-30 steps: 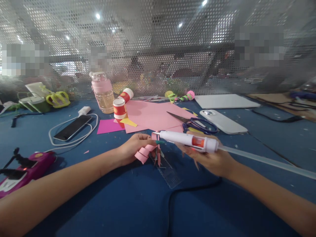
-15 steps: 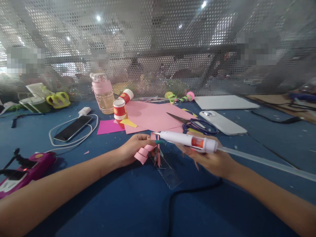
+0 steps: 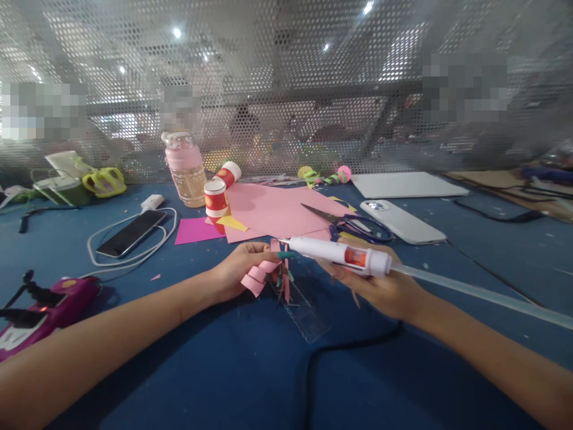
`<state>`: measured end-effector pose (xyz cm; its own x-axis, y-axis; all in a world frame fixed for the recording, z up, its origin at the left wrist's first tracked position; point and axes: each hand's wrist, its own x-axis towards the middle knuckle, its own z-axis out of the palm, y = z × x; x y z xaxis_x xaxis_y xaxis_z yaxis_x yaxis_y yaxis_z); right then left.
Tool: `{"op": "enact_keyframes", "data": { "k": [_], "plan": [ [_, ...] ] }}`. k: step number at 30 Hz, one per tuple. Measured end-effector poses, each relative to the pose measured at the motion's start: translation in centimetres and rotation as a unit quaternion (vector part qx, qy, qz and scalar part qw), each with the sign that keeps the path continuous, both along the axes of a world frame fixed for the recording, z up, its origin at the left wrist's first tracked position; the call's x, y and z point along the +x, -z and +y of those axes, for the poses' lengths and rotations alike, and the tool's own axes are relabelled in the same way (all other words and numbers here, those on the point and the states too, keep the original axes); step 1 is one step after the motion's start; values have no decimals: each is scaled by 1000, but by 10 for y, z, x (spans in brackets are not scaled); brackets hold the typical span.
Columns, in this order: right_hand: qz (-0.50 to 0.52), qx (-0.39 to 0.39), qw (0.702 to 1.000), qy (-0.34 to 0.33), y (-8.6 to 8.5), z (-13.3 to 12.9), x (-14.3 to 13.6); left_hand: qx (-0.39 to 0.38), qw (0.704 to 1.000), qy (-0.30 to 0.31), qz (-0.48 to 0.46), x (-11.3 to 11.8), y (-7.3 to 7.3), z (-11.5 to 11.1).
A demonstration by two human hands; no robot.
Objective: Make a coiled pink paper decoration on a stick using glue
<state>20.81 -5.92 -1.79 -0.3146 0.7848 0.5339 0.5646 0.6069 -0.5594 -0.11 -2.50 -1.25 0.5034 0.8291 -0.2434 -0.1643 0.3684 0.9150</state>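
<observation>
My left hand [image 3: 239, 269] pinches a pink curled paper piece [image 3: 258, 277] with narrow strips hanging from it, near the middle of the view. In my right hand [image 3: 385, 289] is a white glue gun [image 3: 329, 251], its metal tip pointing left and sitting at the upper end of the pink strip. A long translucent glue stick [image 3: 474, 292] sticks out of its back. Under the paper piece lies a clear ruler [image 3: 307, 316] on the blue table [image 3: 215, 370]. Whether the tip touches the paper is too small to tell.
Behind my hands are pink sheets [image 3: 277, 209], blue-handled scissors [image 3: 358, 227] and a red-and-white paper cup [image 3: 216, 200]. A white phone [image 3: 403, 221] lies right, a black phone [image 3: 132, 233] and magenta power strip [image 3: 58, 307] left. A bottle [image 3: 185, 170] stands farther back. A dark cable [image 3: 308, 376] crosses the front.
The view has shifted very slightly. Both hands keep their holds, and the glue gun tip stays at the pink strip.
</observation>
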Motion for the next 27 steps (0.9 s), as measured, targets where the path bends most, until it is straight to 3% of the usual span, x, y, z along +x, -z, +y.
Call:
{"op": "enact_keyframes", "data": {
  "k": [5,17,21,24,27],
  "plan": [
    [9,-35,999,2,-1,0,1,7,1000,9,-8,0,0,0],
    [-22,89,995,29,-3,5,0,14,1000,-12,-1,0,-3,0],
    [-41,105,993,38,0,11,2,32,995,-95,-25,-1,-30,0],
    [-89,97,991,17,-2,11,-6,78,979,-178,-57,-9,-66,0],
    [-187,73,980,-2,-6,12,-36,123,964,-224,-74,-22,-100,-3]
  ]
}}
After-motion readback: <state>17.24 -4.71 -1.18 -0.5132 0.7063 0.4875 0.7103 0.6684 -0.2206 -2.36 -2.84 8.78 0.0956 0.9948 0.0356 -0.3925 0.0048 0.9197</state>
